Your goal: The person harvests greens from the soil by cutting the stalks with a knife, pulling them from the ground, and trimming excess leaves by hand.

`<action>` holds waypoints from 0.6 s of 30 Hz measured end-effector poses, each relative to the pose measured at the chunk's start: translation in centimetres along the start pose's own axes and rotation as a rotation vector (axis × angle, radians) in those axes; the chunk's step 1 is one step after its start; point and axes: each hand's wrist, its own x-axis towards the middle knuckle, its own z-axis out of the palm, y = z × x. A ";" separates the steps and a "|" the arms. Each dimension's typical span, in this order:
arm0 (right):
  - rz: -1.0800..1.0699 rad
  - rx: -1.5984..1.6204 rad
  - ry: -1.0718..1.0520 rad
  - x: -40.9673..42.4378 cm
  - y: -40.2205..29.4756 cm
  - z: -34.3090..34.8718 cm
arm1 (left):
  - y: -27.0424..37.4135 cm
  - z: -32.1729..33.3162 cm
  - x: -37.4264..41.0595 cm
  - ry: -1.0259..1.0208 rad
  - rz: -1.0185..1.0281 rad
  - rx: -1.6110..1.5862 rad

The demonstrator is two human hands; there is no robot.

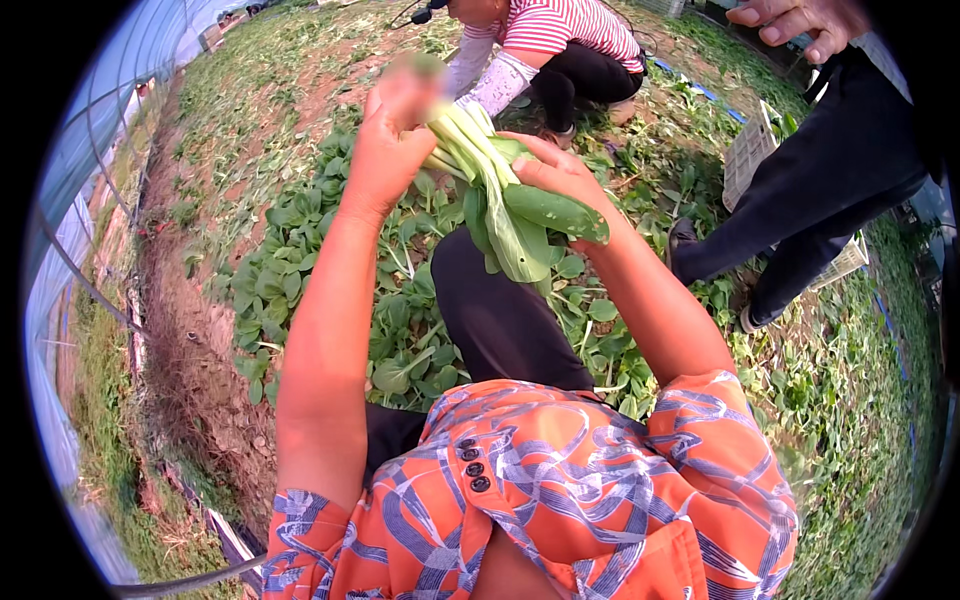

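Note:
A bunch of bok choy (517,236), with pale stalks and broad green leaves, is held up over my raised knee (495,315). My left hand (386,154) grips the stalk end, its thumb against the stalks. A blurred patch covers the fingers of that hand and the base of the stalks. From the other side, my right hand (559,172) holds the leafy part, with leaves hanging down below its fingers. One leaf has small holes near its tip. Below both hands, low bok choy plants (300,247) grow from the soil.
A person in a striped shirt (570,37) crouches ahead. Another person's dark-trousered legs (810,187) stand at the right, beside a white plastic crate (750,154) and a second crate (844,262). Plastic greenhouse sheeting (97,75) and a curved hoop (82,277) line the left.

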 end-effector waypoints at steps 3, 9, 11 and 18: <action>0.004 -0.149 -0.005 -0.1 -0.1 -0.5 | 1.1 -0.6 -0.2 -0.101 -0.093 -0.045; -0.084 -0.380 -0.025 -0.1 1.2 -1.6 | 0.5 -1.7 -0.4 -0.366 -0.211 0.091; -0.090 -0.375 -0.020 -0.2 1.9 -2.1 | 0.0 -1.5 -0.7 -0.402 -0.260 0.104; 0.160 -0.170 0.085 -3.1 5.7 -4.5 | -7.8 0.8 -5.4 -0.316 -0.371 -0.069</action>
